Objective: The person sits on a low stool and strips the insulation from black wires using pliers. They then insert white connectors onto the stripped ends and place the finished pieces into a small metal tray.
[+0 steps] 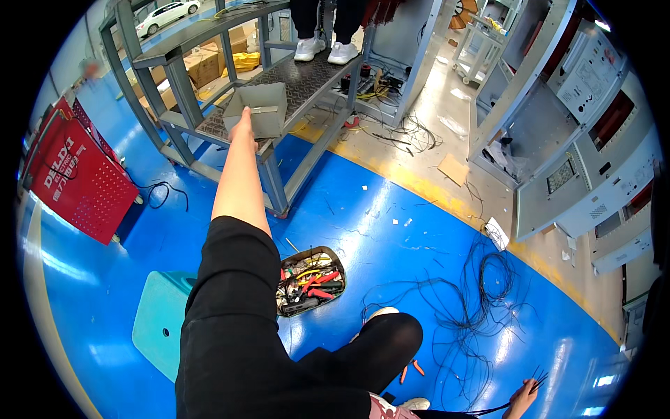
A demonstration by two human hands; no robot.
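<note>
My left arm stretches far forward, and my left hand (pixel 241 130) is closed on the near edge of an open grey bin (pixel 269 120). That bin is at the corner of a dark treaded step (pixel 301 82); whether it rests there or is held just above, I cannot tell. At the lower right, my right hand (pixel 520 401) is closed round a bundle of thin black wires (pixel 539 381), their ends sticking out past the fingers. Long loose black wires (pixel 481 286) lie tangled on the blue floor beyond it. Orange-handled pliers (pixel 412 370) lie beside my bent knee.
A tool bin (pixel 343 272) full of pliers and other tools sits by my leg, next to a teal stool (pixel 157 321). Someone in white shoes (pixel 309 49) stands on the step. A red cart (pixel 80 174) is at left; open metal cabinets (pixel 593 167) line the right.
</note>
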